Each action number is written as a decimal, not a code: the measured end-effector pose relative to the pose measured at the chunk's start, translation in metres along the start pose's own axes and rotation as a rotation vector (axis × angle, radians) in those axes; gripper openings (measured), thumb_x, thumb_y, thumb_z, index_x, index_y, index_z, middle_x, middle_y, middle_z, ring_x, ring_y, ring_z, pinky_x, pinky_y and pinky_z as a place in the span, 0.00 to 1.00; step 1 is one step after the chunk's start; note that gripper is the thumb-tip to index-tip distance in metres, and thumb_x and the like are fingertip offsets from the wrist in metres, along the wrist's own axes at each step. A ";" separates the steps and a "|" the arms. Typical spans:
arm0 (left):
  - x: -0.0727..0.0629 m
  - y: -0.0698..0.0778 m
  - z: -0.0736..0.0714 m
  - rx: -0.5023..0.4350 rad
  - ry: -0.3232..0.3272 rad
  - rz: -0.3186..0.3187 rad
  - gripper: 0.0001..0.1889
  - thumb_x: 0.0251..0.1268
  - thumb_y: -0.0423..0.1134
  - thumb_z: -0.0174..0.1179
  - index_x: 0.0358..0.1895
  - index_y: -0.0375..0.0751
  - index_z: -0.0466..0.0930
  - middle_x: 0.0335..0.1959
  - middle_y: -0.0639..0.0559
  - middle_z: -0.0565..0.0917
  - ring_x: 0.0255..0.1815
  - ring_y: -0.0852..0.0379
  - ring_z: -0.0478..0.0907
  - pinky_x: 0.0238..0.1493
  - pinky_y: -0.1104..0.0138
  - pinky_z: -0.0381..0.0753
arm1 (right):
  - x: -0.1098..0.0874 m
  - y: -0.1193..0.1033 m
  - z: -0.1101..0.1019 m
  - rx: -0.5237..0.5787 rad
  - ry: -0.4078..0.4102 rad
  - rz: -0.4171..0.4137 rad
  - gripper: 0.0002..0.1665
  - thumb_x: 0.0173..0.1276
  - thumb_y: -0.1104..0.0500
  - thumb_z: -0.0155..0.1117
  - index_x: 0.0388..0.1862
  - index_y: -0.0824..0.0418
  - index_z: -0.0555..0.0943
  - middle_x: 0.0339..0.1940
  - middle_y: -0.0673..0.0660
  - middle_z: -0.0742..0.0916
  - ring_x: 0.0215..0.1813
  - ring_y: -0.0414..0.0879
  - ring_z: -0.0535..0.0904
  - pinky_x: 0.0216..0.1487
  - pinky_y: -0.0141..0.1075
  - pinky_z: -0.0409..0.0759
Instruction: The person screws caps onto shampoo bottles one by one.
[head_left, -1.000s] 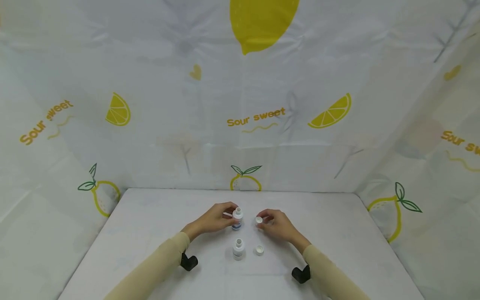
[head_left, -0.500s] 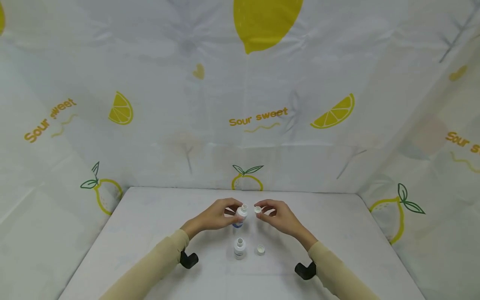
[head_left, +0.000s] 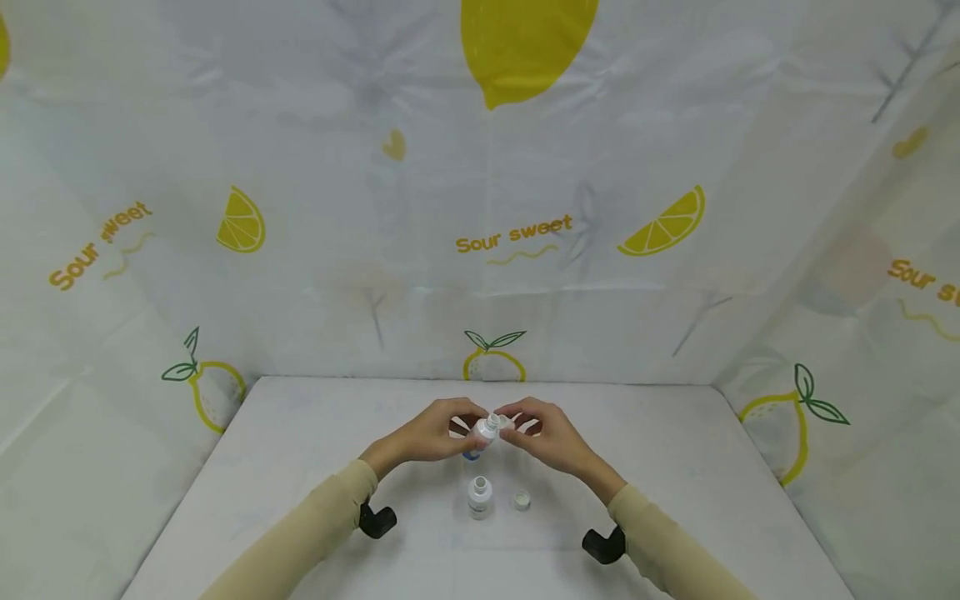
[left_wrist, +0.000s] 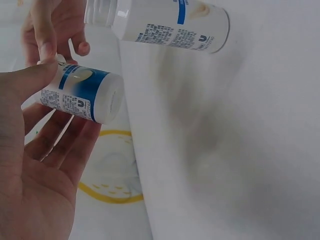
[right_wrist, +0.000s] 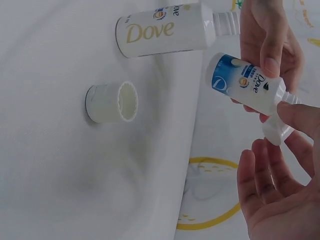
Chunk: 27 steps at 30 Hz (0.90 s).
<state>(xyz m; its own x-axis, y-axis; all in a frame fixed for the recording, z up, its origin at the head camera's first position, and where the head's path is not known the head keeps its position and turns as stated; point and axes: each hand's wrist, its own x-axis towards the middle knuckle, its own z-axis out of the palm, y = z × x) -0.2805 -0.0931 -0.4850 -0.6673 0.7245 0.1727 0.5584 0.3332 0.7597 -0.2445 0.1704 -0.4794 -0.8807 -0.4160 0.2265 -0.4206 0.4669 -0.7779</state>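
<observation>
My left hand (head_left: 441, 429) grips a small white-and-blue Dove bottle (right_wrist: 245, 82) between thumb and fingers, off the table. The bottle leans with its uncapped neck toward my right hand (head_left: 553, 437). There, my right thumb and fingers pinch a white cap (right_wrist: 276, 131) right beside the neck; whether the two touch I cannot tell. Nearer to me, a second white Dove bottle (head_left: 479, 500) with gold lettering stands upright, its threaded neck bare. To the right of that bottle, a loose white cap (right_wrist: 109, 103) lies on the table with its hollow side up.
The white-covered table (head_left: 360, 567) ends at a back edge just beyond my hands. Behind it hangs a pale cloth (head_left: 315, 217) printed with lemons and lettering. The standing bottle and loose cap sit below my hands, between my forearms.
The left hand has raised its bottle slightly and tilted it to the right. My right hand has brought the cap leftward, up to the bottle's neck. The standing bottle and loose cap stay put.
</observation>
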 end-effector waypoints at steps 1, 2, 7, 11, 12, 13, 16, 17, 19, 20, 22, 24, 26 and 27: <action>0.000 0.000 0.000 -0.001 -0.002 0.001 0.20 0.75 0.41 0.71 0.65 0.38 0.84 0.55 0.46 0.88 0.54 0.58 0.86 0.57 0.72 0.89 | 0.000 0.000 0.000 0.001 0.003 -0.004 0.18 0.74 0.55 0.75 0.60 0.55 0.89 0.55 0.56 0.91 0.52 0.46 0.86 0.49 0.31 0.87; 0.000 0.000 0.000 0.000 -0.004 0.000 0.20 0.75 0.41 0.71 0.65 0.38 0.84 0.54 0.46 0.88 0.54 0.59 0.86 0.56 0.72 0.89 | 0.000 -0.001 0.001 0.004 0.006 -0.011 0.18 0.74 0.55 0.75 0.60 0.55 0.90 0.55 0.56 0.91 0.52 0.45 0.85 0.49 0.32 0.87; 0.001 -0.002 0.001 0.000 -0.009 0.005 0.20 0.75 0.42 0.71 0.64 0.38 0.84 0.54 0.46 0.88 0.53 0.60 0.86 0.56 0.71 0.89 | 0.001 0.001 0.002 0.046 0.020 -0.058 0.18 0.74 0.58 0.76 0.61 0.58 0.89 0.56 0.58 0.91 0.53 0.44 0.86 0.53 0.33 0.90; 0.002 -0.002 0.001 -0.002 -0.015 0.008 0.20 0.75 0.41 0.71 0.64 0.37 0.85 0.54 0.46 0.88 0.53 0.60 0.86 0.56 0.72 0.89 | 0.001 0.002 0.002 0.107 0.017 -0.103 0.20 0.74 0.61 0.75 0.62 0.65 0.87 0.57 0.62 0.90 0.54 0.48 0.88 0.56 0.34 0.91; 0.002 -0.002 0.001 -0.002 -0.015 0.008 0.20 0.74 0.40 0.71 0.63 0.37 0.85 0.54 0.46 0.88 0.53 0.60 0.86 0.56 0.72 0.89 | 0.002 0.002 0.002 0.117 0.018 -0.113 0.20 0.74 0.62 0.75 0.62 0.66 0.86 0.58 0.63 0.90 0.54 0.49 0.89 0.57 0.34 0.91; 0.002 -0.002 0.001 0.000 -0.015 0.006 0.20 0.74 0.40 0.72 0.63 0.37 0.85 0.54 0.46 0.88 0.53 0.61 0.86 0.55 0.72 0.89 | 0.002 0.002 0.002 0.127 0.018 -0.120 0.20 0.74 0.62 0.75 0.61 0.67 0.86 0.57 0.64 0.90 0.54 0.50 0.89 0.57 0.34 0.91; 0.002 -0.002 0.000 -0.001 -0.016 0.008 0.19 0.73 0.39 0.72 0.63 0.37 0.85 0.53 0.46 0.88 0.51 0.62 0.85 0.55 0.72 0.89 | 0.003 0.000 0.002 0.146 0.017 -0.131 0.19 0.73 0.64 0.75 0.61 0.68 0.86 0.57 0.65 0.90 0.55 0.52 0.89 0.59 0.37 0.92; 0.002 -0.002 0.000 -0.001 -0.017 0.009 0.19 0.73 0.38 0.72 0.63 0.36 0.85 0.53 0.46 0.88 0.51 0.62 0.85 0.55 0.72 0.90 | 0.003 0.000 0.001 0.150 0.015 -0.130 0.19 0.73 0.64 0.75 0.60 0.67 0.86 0.57 0.65 0.90 0.55 0.53 0.89 0.59 0.37 0.91; 0.002 -0.002 0.000 -0.002 -0.021 0.013 0.19 0.73 0.38 0.72 0.63 0.36 0.85 0.53 0.45 0.88 0.51 0.63 0.85 0.55 0.71 0.90 | 0.004 -0.001 0.001 0.158 0.009 -0.131 0.19 0.73 0.64 0.75 0.61 0.67 0.86 0.58 0.66 0.90 0.55 0.55 0.89 0.60 0.37 0.91; 0.002 -0.002 0.000 -0.003 -0.023 0.014 0.19 0.73 0.38 0.72 0.63 0.36 0.85 0.53 0.45 0.88 0.50 0.63 0.85 0.55 0.72 0.90 | 0.004 -0.002 0.001 0.166 0.005 -0.127 0.20 0.73 0.65 0.75 0.61 0.67 0.86 0.58 0.66 0.90 0.55 0.56 0.90 0.60 0.36 0.91; 0.002 -0.003 0.001 -0.003 -0.027 0.017 0.19 0.73 0.38 0.72 0.63 0.36 0.85 0.53 0.45 0.89 0.51 0.62 0.85 0.55 0.72 0.90 | 0.004 -0.003 0.001 0.183 -0.003 -0.118 0.21 0.73 0.65 0.75 0.62 0.67 0.86 0.60 0.68 0.90 0.56 0.58 0.90 0.61 0.35 0.91; 0.003 -0.003 0.001 0.000 -0.029 0.015 0.20 0.74 0.38 0.72 0.63 0.36 0.84 0.54 0.45 0.89 0.51 0.62 0.85 0.55 0.72 0.89 | 0.005 -0.003 0.002 0.196 -0.010 -0.107 0.21 0.73 0.66 0.75 0.63 0.67 0.85 0.61 0.69 0.90 0.56 0.59 0.90 0.62 0.35 0.90; 0.003 -0.003 0.001 0.005 -0.029 0.010 0.20 0.74 0.39 0.72 0.63 0.35 0.84 0.54 0.45 0.88 0.52 0.62 0.85 0.55 0.73 0.89 | 0.005 -0.003 0.002 0.198 -0.014 -0.103 0.21 0.73 0.66 0.74 0.63 0.68 0.85 0.61 0.68 0.90 0.56 0.59 0.91 0.62 0.36 0.90; 0.003 -0.003 0.000 0.006 -0.028 0.005 0.20 0.74 0.39 0.72 0.63 0.35 0.84 0.54 0.45 0.88 0.52 0.61 0.85 0.55 0.73 0.89 | 0.005 -0.003 0.002 0.198 -0.016 -0.106 0.21 0.74 0.67 0.73 0.64 0.69 0.85 0.61 0.69 0.90 0.56 0.59 0.91 0.63 0.37 0.90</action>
<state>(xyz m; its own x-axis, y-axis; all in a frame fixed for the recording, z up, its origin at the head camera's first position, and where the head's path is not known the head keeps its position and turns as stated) -0.2839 -0.0916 -0.4869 -0.6506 0.7426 0.1590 0.5648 0.3332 0.7550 -0.2472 0.1656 -0.4775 -0.8299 -0.4673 0.3048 -0.4579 0.2584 -0.8506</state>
